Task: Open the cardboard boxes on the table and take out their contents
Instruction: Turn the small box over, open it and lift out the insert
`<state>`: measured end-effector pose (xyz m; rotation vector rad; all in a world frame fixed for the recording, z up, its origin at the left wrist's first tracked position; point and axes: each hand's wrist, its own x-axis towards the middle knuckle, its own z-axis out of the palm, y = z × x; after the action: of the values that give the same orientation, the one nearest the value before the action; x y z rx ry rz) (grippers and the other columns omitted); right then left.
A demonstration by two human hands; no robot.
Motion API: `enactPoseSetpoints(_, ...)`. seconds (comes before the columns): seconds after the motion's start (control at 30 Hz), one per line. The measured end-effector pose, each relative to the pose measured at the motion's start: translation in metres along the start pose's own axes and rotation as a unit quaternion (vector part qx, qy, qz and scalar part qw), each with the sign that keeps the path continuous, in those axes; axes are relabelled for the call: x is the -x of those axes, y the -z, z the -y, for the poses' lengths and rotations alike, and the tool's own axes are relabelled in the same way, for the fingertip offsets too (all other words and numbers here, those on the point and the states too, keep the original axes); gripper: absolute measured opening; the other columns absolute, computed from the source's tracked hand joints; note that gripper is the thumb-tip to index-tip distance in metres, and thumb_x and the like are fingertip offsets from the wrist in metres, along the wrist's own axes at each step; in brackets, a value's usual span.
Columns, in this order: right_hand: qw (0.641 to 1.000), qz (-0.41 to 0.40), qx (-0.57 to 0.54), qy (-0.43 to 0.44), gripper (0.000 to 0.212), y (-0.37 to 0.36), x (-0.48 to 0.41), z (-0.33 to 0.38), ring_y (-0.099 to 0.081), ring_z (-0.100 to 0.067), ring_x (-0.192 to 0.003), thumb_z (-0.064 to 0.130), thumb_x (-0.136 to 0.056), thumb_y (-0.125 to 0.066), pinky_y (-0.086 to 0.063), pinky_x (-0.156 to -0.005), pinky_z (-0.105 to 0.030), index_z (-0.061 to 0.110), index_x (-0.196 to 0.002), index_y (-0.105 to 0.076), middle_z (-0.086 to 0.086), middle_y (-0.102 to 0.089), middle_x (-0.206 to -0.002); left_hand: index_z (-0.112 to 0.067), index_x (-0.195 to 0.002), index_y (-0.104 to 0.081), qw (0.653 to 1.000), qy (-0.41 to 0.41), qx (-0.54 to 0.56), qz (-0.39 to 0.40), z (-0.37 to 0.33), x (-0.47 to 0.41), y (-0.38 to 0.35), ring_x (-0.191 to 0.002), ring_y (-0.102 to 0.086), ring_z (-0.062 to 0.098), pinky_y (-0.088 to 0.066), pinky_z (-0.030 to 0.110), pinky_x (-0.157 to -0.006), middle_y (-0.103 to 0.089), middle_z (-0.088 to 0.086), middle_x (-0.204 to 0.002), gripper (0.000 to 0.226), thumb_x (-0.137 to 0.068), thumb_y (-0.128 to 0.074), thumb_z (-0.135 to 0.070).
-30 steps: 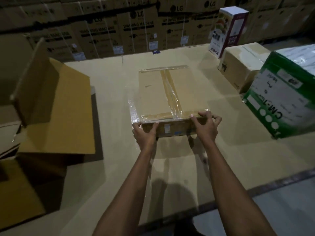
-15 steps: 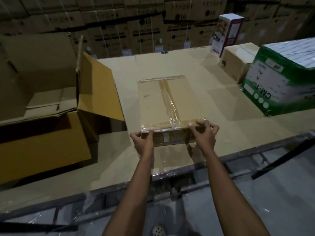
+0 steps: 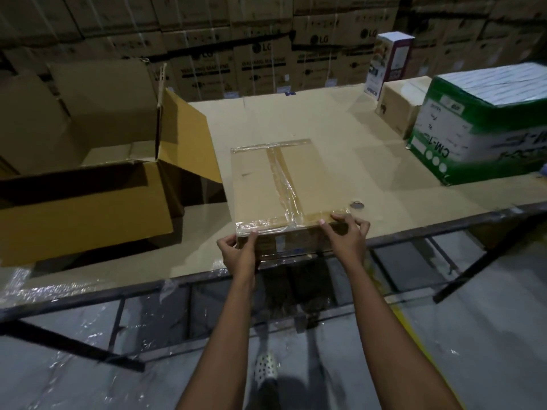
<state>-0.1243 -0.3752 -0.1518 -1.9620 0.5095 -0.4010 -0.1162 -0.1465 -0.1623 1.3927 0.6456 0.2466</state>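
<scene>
Head view: forward and down over a bench [image 3: 340, 122] edge, both bare forearms reaching in from below.
Flat box [image 3: 275, 184]: sealed cardboard, lying flat at the near middle of the bench, clear tape along its length and across both ends; near end just at the bench's front edge.
Left hand [image 3: 238, 255]: at the near-left corner of the flat box, palm turned inward, thumb on the top edge, fingers [image 3: 226, 247] curled closed round the corner and gripping it.
Right hand [image 3: 347, 236]: at the near-right corner, back of hand up, thumb and forefinger stretched along the taped top edge, remaining fingers [image 3: 365, 226] bent down over the corner, clasping the box.
Arms: both nearly straight, running side by side, left forearm steeper, right angled in from the lower right.
Open carton [image 3: 88, 220]: large, on the bench's left, flaps up, one flap leaning toward the flat box, just beside it.
Green box [image 3: 473, 125]: at the right of the bench, well apart from the hands, printed "CM-1".
Small brown box [image 3: 399, 105]: behind the green box, touching or just beside it.
Upright printed box [image 3: 390, 60]: standing at the far right corner.
Background: stacked cartons [image 3: 266, 54] marked LG.
Floor: a perforated shoe [image 3: 265, 368] between the arms.
</scene>
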Motion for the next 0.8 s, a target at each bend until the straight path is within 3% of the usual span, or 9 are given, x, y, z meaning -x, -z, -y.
enactPoseSetpoints(0.23, 1.000, -0.010, -0.017, -0.008, 0.032, 0.009, 0.022, -0.007, -0.059, -0.016, -0.115, 0.049, -0.081, -0.084, -0.043, -0.090, -0.026, 0.038, -0.107, -0.071, 0.005, -0.040, -0.127, -0.017, -0.109, -0.051, 1.000, -0.013, 0.011, 0.007, 0.001, 0.020, 0.019, -0.097, -0.063, 0.020, -0.053, 0.028, -0.087, -0.063, 0.001, -0.106, 0.050, -0.078, -0.089, -0.024)
enactPoseSetpoints(0.3, 1.000, -0.019, -0.014, -0.001, 0.033, 0.008, 0.032, -0.009, -0.056, -0.019, -0.120, 0.049, -0.083, -0.083, -0.043, -0.091, -0.027, 0.037, -0.111, -0.071, 0.003, -0.041, -0.132, -0.015, -0.115, -0.050, 0.999, 0.004, 0.029, 0.032, 0.012, 0.023, 0.027, -0.105, -0.059, 0.021, -0.051, 0.025, -0.089, -0.061, 0.004, -0.113, 0.049, -0.082, -0.085, -0.027)
enactPoseSetpoints(0.4, 0.997, -0.045, 0.055, 0.020, 0.033, 0.004, 0.040, -0.005, -0.039, -0.028, -0.140, 0.047, -0.086, -0.079, -0.045, -0.105, -0.042, 0.032, -0.115, -0.072, -0.005, -0.040, -0.147, -0.016, -0.131, -0.042, 0.988, 0.130, 0.041, 0.075, 0.034, 0.028, 0.036, -0.122, -0.050, 0.025, -0.046, 0.048, -0.107, -0.051, 0.008, -0.135, 0.069, -0.082, -0.082, -0.043)
enactPoseSetpoints(0.47, 0.988, -0.055, 0.132, 0.056, 0.034, 0.001, 0.041, 0.006, -0.024, -0.029, -0.151, 0.047, -0.085, -0.079, -0.036, -0.114, -0.057, 0.033, -0.115, -0.073, -0.004, -0.030, -0.161, -0.017, -0.140, -0.040, 0.969, 0.215, 0.050, 0.114, 0.049, 0.032, 0.035, -0.127, -0.046, 0.028, -0.046, 0.057, -0.104, -0.048, 0.006, -0.139, 0.078, -0.081, -0.082, -0.045)
enactPoseSetpoints(0.53, 0.974, -0.024, 0.180, 0.133, 0.040, -0.003, 0.039, 0.020, -0.016, -0.026, -0.156, 0.048, -0.083, -0.080, -0.022, -0.117, -0.058, 0.039, -0.121, -0.071, -0.001, -0.025, -0.167, -0.016, -0.143, -0.046, 0.945, 0.267, 0.098, 0.164, 0.059, 0.037, 0.025, -0.135, -0.045, 0.033, -0.046, 0.058, -0.103, -0.047, 0.011, -0.149, 0.071, -0.083, -0.080, -0.033)
enactPoseSetpoints(0.57, 0.967, 0.007, 0.189, 0.172, 0.043, -0.006, 0.039, 0.027, -0.016, -0.024, -0.157, 0.050, -0.083, -0.079, -0.017, -0.118, -0.056, 0.041, -0.125, -0.069, 0.000, -0.026, -0.168, -0.012, -0.138, -0.054, 0.928, 0.299, 0.136, 0.178, 0.061, 0.039, 0.018, -0.138, -0.043, 0.034, -0.043, 0.059, -0.106, -0.047, 0.015, -0.147, 0.060, -0.084, -0.077, -0.024)
enactPoseSetpoints(0.67, 0.945, 0.098, 0.192, 0.248, 0.050, -0.019, 0.039, 0.038, -0.016, -0.020, -0.158, 0.055, -0.086, -0.075, -0.012, -0.121, -0.052, 0.046, -0.134, -0.063, 0.004, -0.030, -0.168, -0.006, -0.095, -0.064, 0.892, 0.351, 0.223, 0.175, 0.060, 0.045, -0.003, -0.128, -0.047, 0.035, -0.034, 0.060, -0.115, -0.055, 0.012, -0.107, 0.014, -0.082, -0.059, -0.002)
enactPoseSetpoints(0.73, 0.938, 0.148, 0.204, 0.239, 0.057, -0.026, 0.039, 0.033, -0.014, -0.019, -0.158, 0.062, -0.086, -0.072, -0.009, -0.123, -0.052, 0.049, -0.140, -0.057, 0.005, -0.029, -0.168, -0.007, -0.081, -0.060, 0.890, 0.343, 0.248, 0.173, 0.061, 0.048, -0.015, -0.105, -0.055, 0.032, -0.033, 0.059, -0.116, -0.055, 0.009, -0.089, 0.015, -0.075, -0.053, 0.004)
enactPoseSetpoints(0.8, 0.929, 0.179, 0.238, 0.220, 0.062, -0.027, 0.038, 0.021, -0.012, -0.018, -0.159, 0.067, -0.088, -0.067, -0.002, -0.124, -0.047, 0.051, -0.145, -0.050, 0.006, -0.027, -0.169, -0.008, -0.081, -0.059, 0.885, 0.329, 0.269, 0.189, 0.064, 0.052, -0.023, -0.093, -0.057, 0.030, -0.042, 0.053, -0.109, -0.057, 0.011, -0.086, 0.017, -0.068, -0.052, 0.002)
